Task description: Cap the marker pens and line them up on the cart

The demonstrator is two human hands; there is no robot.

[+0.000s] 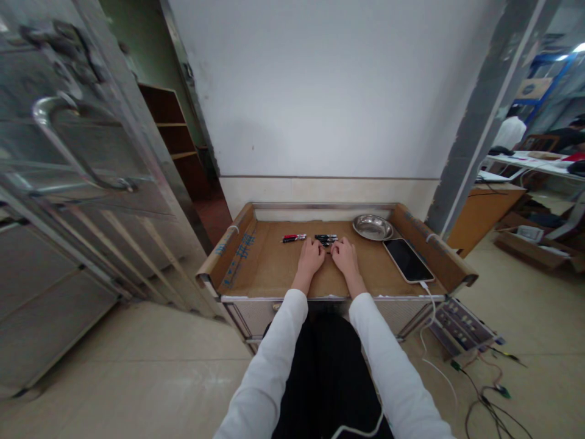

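Note:
Both my hands are over the cardboard-lined tabletop, fingers bent and close together. My left hand (311, 259) is closed at the left end of a dark pen (326, 244) lying crosswise between the hands. At the pen's other end, my right hand (345, 256) is closed too; the fingertips are small and partly hidden. Just beyond the fingers lie several black pens (325, 236) side by side. To the left of them rest a red pen (295, 236) and a dark pen right beside it.
A round metal dish (372, 227) sits at the back right of the table. In front of it lies a phone (408, 261) with a white cable (429, 299) hanging over the edge. Raised cardboard sides (228, 247) border the table. On the floor at right stands an electrical box (464, 329) with loose wires.

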